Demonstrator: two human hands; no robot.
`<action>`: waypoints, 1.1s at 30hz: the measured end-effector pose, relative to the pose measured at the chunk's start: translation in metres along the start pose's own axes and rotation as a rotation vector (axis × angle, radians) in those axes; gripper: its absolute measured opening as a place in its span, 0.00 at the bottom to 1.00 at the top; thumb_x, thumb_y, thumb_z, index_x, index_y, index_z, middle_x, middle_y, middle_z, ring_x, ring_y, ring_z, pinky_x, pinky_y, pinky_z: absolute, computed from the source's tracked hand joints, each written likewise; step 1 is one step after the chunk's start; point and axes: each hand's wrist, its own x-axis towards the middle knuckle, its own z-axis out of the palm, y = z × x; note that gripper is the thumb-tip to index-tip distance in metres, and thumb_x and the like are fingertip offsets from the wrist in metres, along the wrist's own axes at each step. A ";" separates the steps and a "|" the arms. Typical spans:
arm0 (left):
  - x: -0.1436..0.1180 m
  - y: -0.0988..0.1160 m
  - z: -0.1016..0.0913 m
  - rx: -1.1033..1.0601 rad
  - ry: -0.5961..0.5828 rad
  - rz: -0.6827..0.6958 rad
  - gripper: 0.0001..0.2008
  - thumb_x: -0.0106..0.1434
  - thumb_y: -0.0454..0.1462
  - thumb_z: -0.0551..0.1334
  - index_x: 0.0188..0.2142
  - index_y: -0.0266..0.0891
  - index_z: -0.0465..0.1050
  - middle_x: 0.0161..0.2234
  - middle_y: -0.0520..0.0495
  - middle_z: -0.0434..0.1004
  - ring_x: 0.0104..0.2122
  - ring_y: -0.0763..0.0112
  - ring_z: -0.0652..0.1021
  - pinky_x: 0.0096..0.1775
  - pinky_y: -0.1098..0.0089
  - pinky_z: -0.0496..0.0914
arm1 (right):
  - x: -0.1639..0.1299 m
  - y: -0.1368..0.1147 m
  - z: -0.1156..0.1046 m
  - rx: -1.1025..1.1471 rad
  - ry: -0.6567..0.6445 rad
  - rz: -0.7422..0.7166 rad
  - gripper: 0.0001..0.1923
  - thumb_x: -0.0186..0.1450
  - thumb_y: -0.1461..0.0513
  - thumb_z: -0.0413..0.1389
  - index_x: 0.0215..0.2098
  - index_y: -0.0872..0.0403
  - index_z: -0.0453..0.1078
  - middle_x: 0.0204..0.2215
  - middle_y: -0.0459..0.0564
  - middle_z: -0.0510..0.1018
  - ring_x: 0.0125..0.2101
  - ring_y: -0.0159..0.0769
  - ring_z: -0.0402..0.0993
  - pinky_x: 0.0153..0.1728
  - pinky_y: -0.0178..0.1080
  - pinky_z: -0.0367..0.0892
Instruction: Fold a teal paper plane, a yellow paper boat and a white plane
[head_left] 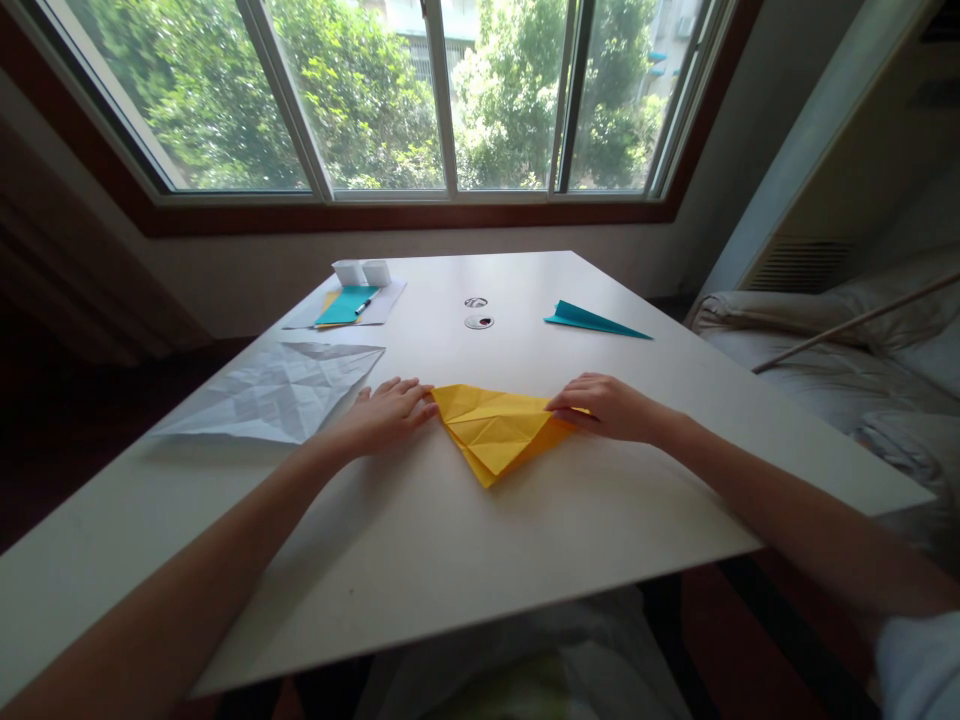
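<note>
A yellow sheet of paper [493, 428], folded into a triangle pointing toward me, lies on the white table [420, 540]. My left hand [386, 413] lies flat on the table with its fingertips touching the paper's left corner. My right hand [604, 405] presses down on the paper's right corner, fingers together over the edge. Neither hand lifts the paper off the table.
A creased white sheet [281, 390] lies unfolded at the left. A teal folded paper [592, 320] sits at the back right. At the back left are teal paper with a pen [349, 305] and two small white cups [362, 271]. A bed [847, 350] stands at the right.
</note>
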 end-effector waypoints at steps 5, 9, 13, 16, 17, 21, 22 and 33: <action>-0.003 0.003 -0.001 -0.015 0.026 -0.044 0.31 0.63 0.53 0.38 0.60 0.43 0.51 0.61 0.42 0.52 0.60 0.55 0.53 0.55 0.45 0.48 | 0.001 -0.007 -0.002 0.087 0.126 0.115 0.16 0.66 0.56 0.44 0.36 0.53 0.72 0.30 0.49 0.78 0.30 0.34 0.72 0.36 0.37 0.64; -0.005 0.005 -0.004 0.000 0.074 -0.040 0.30 0.64 0.52 0.39 0.60 0.39 0.50 0.60 0.40 0.55 0.59 0.56 0.57 0.54 0.48 0.51 | 0.004 -0.008 -0.003 0.275 0.304 0.370 0.17 0.64 0.53 0.46 0.35 0.55 0.71 0.29 0.49 0.77 0.28 0.33 0.71 0.30 0.34 0.65; -0.007 0.008 -0.005 0.026 0.125 -0.014 0.31 0.64 0.51 0.41 0.60 0.36 0.49 0.59 0.39 0.57 0.58 0.57 0.59 0.55 0.51 0.52 | 0.005 0.002 0.000 0.387 0.367 0.518 0.19 0.62 0.51 0.47 0.32 0.56 0.72 0.28 0.50 0.77 0.28 0.35 0.71 0.28 0.35 0.65; -0.008 0.011 -0.004 0.027 0.156 0.006 0.31 0.63 0.52 0.42 0.59 0.38 0.51 0.59 0.39 0.58 0.57 0.56 0.60 0.55 0.51 0.52 | 0.004 0.010 0.000 0.287 0.329 0.581 0.19 0.62 0.51 0.47 0.30 0.56 0.72 0.26 0.50 0.77 0.26 0.35 0.70 0.25 0.35 0.63; -0.009 0.012 -0.004 0.030 0.169 0.021 0.30 0.63 0.52 0.43 0.59 0.38 0.53 0.59 0.39 0.58 0.57 0.56 0.60 0.55 0.52 0.52 | 0.004 0.012 0.000 0.222 0.309 0.596 0.19 0.62 0.51 0.47 0.30 0.56 0.72 0.25 0.50 0.77 0.25 0.34 0.70 0.25 0.35 0.63; -0.011 0.015 -0.003 0.055 0.227 0.136 0.26 0.62 0.51 0.48 0.54 0.41 0.60 0.58 0.42 0.58 0.56 0.56 0.61 0.54 0.56 0.54 | 0.000 0.021 0.003 -0.027 0.193 0.676 0.17 0.62 0.53 0.47 0.30 0.54 0.72 0.27 0.50 0.78 0.26 0.36 0.71 0.27 0.36 0.63; -0.011 0.016 -0.003 0.060 0.237 0.172 0.24 0.61 0.50 0.49 0.53 0.42 0.62 0.58 0.43 0.58 0.56 0.56 0.60 0.54 0.57 0.54 | -0.001 0.023 0.004 -0.064 0.162 0.689 0.16 0.61 0.53 0.47 0.34 0.54 0.72 0.31 0.51 0.78 0.29 0.38 0.72 0.29 0.37 0.64; -0.015 0.022 -0.002 0.001 0.104 0.413 0.27 0.61 0.54 0.49 0.55 0.45 0.60 0.58 0.44 0.59 0.56 0.57 0.59 0.55 0.59 0.52 | -0.005 0.028 0.020 -0.091 -0.207 0.279 0.24 0.66 0.59 0.40 0.61 0.48 0.52 0.62 0.49 0.52 0.61 0.42 0.48 0.58 0.50 0.47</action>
